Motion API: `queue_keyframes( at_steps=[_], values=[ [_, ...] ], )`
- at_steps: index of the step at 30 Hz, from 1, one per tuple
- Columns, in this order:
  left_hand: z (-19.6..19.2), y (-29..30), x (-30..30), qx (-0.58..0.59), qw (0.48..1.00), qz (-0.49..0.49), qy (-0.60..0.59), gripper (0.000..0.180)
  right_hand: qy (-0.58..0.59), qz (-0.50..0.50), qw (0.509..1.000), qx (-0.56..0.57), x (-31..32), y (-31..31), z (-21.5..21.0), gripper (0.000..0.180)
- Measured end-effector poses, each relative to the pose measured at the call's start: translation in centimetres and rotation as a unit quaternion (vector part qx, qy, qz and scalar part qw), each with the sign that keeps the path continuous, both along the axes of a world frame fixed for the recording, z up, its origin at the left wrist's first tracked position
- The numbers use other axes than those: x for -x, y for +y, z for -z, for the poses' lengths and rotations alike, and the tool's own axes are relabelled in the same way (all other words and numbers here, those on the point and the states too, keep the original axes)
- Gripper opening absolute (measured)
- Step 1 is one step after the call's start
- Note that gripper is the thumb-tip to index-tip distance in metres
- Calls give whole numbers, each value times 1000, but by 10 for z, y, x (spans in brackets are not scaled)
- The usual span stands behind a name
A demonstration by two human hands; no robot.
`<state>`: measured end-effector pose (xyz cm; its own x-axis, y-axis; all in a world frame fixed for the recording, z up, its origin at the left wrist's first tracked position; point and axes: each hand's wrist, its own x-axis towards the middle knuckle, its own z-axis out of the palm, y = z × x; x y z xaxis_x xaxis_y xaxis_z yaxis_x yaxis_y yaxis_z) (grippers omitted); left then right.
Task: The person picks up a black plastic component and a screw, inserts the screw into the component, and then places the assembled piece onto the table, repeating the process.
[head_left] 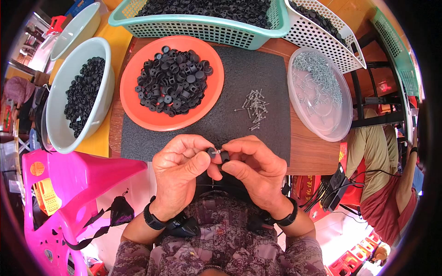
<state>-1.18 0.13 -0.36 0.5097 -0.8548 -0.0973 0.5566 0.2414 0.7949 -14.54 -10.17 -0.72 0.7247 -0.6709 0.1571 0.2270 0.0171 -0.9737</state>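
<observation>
Just off the near edge of a dark foam mat [230, 110], my two hands meet fingertip to fingertip. My left hand [181, 171] pinches a small black plastic part [212, 152] between thumb and forefinger. Another black plastic piece [224, 157] is gripped between the thumb and fingers of my right hand [256, 168]. A tiny shiny metal bit shows between the two parts; whether it is a screw I cannot tell. On the mat, beyond my right hand, lies a loose pile of small screws [254, 108]. An orange plate [131, 108] heaped with round black parts stands beyond my left hand.
Pale green bowls [107, 92] stand at the left, the nearer holding black parts. A green basket [202, 28] and a white basket [350, 57] line the back. Screws lie in a clear round lid [322, 131] at right. A pink chair [83, 177] is at left; another person [384, 184] sits at right.
</observation>
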Motion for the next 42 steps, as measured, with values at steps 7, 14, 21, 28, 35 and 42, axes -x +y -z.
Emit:
queue_keyframes(
  at_steps=[7,14,21,28,35,42],
  values=[
    [-1,-1,-2,-2,999,5,37,21,24,19,999,36,-1,1,-1,27],
    [-2,0,-2,-21,1000,-18,-11,26,-20,-66,943,-325,-2,-11,-1,24],
    [-4,-1,-2,-56,998,-27,-25,29,2,-88,930,-357,-6,-15,-1,24],
    [-8,-1,-3,-42,998,-6,-44,20,-22,-117,907,-405,-7,-20,-2,27],
    [-10,0,-4,-53,996,-4,-67,19,17,-86,929,-360,-8,-18,-6,27],
    [-8,-1,0,-57,991,-20,-121,19,32,-62,945,-319,-12,-15,-8,25]
  ],
)
